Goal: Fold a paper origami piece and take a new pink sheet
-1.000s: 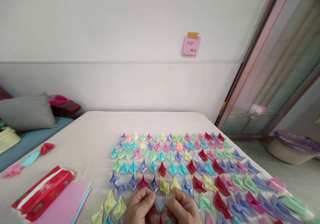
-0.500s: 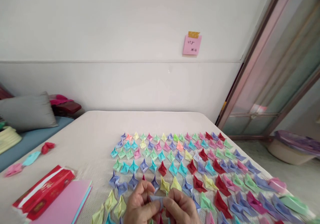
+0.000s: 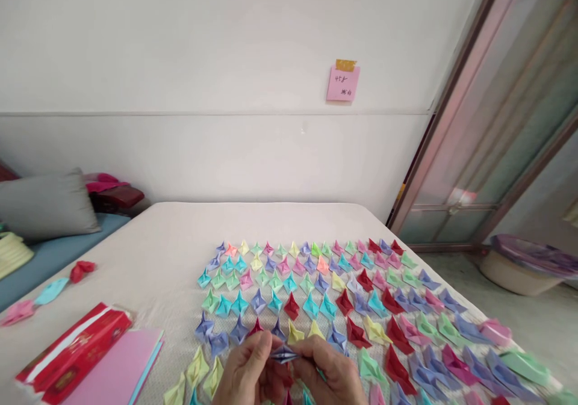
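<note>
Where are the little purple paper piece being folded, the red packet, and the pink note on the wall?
Purple paper piece [image 3: 284, 354]: head view, its middle, between both hands' fingertips.
Red packet [image 3: 74, 352]: head view, middle of its top face.
Pink note [image 3: 343, 83]: head view, centre of the sheet.

White wall [image 3: 180, 44] with pink note [image 3: 343, 83], grey pillow [image 3: 47, 203] at left, glass sliding door [image 3: 506, 122] at right, daylight

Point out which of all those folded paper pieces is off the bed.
The pale purple folded piece, pinched between the left hand and right hand. All the other coloured pieces lie in rows on the bed.
</note>
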A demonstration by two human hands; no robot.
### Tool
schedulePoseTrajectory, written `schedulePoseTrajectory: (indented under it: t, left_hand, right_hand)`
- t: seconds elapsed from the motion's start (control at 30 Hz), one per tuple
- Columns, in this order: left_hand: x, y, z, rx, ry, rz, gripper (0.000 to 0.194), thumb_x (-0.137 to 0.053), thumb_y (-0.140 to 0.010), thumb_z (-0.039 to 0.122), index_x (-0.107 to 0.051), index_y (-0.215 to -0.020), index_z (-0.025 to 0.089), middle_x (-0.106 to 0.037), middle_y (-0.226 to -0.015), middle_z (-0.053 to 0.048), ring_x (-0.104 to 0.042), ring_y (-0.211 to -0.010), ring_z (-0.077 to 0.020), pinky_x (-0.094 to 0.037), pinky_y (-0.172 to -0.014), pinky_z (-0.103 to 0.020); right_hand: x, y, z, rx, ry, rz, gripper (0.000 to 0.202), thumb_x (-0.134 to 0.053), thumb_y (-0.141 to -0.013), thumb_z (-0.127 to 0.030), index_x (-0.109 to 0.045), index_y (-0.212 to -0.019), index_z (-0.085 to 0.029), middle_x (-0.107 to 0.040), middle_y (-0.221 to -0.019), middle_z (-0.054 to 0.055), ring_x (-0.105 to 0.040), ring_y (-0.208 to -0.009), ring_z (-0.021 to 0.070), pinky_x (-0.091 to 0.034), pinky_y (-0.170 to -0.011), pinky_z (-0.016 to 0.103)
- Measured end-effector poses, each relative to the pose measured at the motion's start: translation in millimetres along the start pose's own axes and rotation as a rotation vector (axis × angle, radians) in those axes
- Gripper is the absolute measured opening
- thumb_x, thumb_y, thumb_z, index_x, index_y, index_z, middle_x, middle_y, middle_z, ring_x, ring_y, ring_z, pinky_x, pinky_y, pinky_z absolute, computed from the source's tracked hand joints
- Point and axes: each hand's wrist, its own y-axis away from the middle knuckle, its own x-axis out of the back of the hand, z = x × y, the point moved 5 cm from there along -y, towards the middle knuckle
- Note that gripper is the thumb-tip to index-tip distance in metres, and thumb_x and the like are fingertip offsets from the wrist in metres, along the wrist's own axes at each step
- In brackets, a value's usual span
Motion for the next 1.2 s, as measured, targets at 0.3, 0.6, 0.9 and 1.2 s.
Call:
schedulePoseTrajectory:
  t: [0.3, 0.6, 0.9, 1.2]
  left_hand:
    - [0.7, 18.5, 34.0, -0.754, -0.537, 0.006, 0.012, -0.069, -0.083, 0.034, -0.073, -0.077, 0.025, -0.065, -0.080, 0.000, -0.061, -0.070, -0.0137, -0.046, -0.064, -0.020]
    - [-2.7, 19.3, 35.7, -0.829, -0.722, -0.072, 0.014, -0.058, -0.092, 0.029, -0.070, -0.085, 0.026, -0.064, -0.082, 0.001, -0.064, -0.074, -0.0124, -0.048, -0.069, -0.018]
    - [-2.7, 21.7, 37.6, -0.865, -0.792, -0.037, 0.012, -0.058, -0.092, 0.026, -0.070, -0.087, 0.026, -0.068, -0.092, -0.001, -0.068, -0.084, -0.0141, -0.049, -0.076, -0.019]
    - [-4.8, 25.8, 35.7, -1.020, -0.846, 0.062, 0.012, -0.059, -0.091, 0.021, -0.068, -0.086, 0.026, -0.072, -0.088, -0.002, -0.071, -0.078, -0.0155, -0.051, -0.073, -0.018]
  right_hand:
    - [11.2, -3.7, -6.2, -0.121, -0.041, -0.034, 0.012, -0.061, -0.078, -0.018, -0.070, -0.071, -0.021, -0.067, -0.057, -0.004, -0.059, -0.054, 0.0127, -0.042, -0.053, 0.020]
    - [8.2, -4.6, -11.2, -0.067, -0.018, -0.121, 0.015, -0.061, -0.079, -0.014, -0.072, -0.074, -0.024, -0.069, -0.062, -0.005, -0.064, -0.060, 0.0129, -0.046, -0.061, 0.020]
    - [4.4, -2.2, -7.4, -0.228, -0.223, -0.110, 0.012, -0.063, -0.080, -0.020, -0.075, -0.078, -0.020, -0.070, -0.058, -0.001, -0.064, -0.055, 0.0137, -0.049, -0.055, 0.020]
    - [11.7, -0.8, -18.6, -0.074, -0.151, 0.014, 0.034, -0.064, -0.072, -0.005, -0.073, -0.097, -0.027, -0.076, -0.076, 0.000, -0.070, -0.065, 0.0159, -0.057, -0.062, 0.020]
